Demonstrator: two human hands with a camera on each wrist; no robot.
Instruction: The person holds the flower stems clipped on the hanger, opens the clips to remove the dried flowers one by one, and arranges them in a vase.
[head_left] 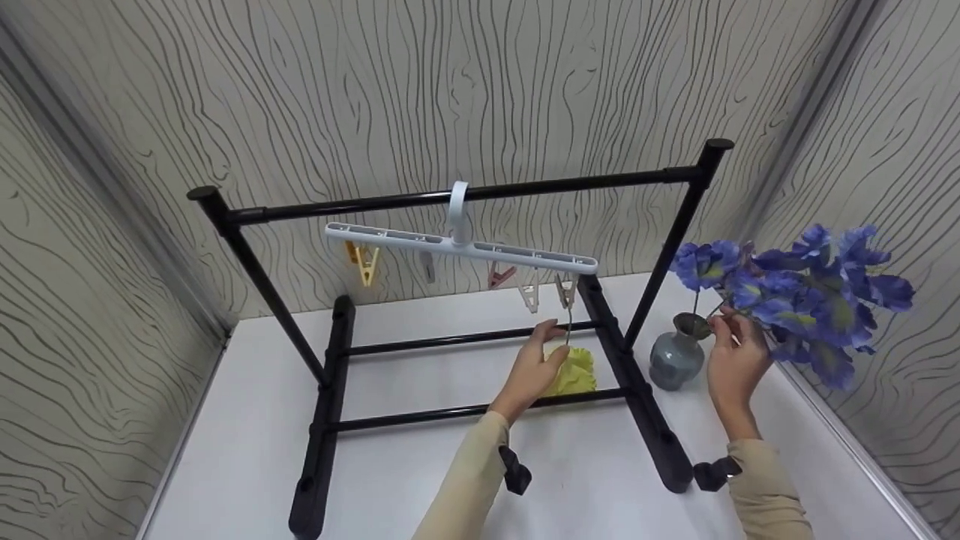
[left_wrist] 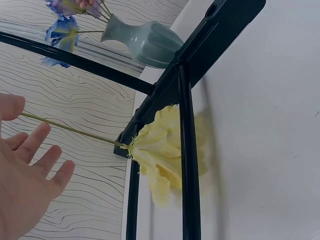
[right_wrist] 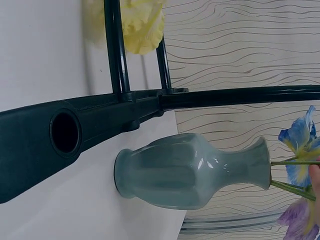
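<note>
A yellow artificial flower (head_left: 574, 373) hangs head down by its stem from a clothespin (head_left: 565, 291) at the right end of a pale hanger (head_left: 420, 241). My left hand (head_left: 529, 373) is beside that stem; in the left wrist view its fingers (left_wrist: 47, 161) are spread, and the stem passes near the thumb. On the right, my right hand (head_left: 736, 364) pinches a stem of the blue-purple irises (head_left: 814, 289) just above the mouth of a grey-green vase (right_wrist: 175, 170). Several iris stems stand in the vase. Only a fingertip shows in the right wrist view.
The hanger hooks over the top bar of a black rack (head_left: 345, 204). More clothespins hang along it, among them a yellow one (head_left: 367, 266) and a red one (head_left: 500, 276). The rack stands on a white table (head_left: 405, 480) between patterned walls. The vase is right of the rack's foot.
</note>
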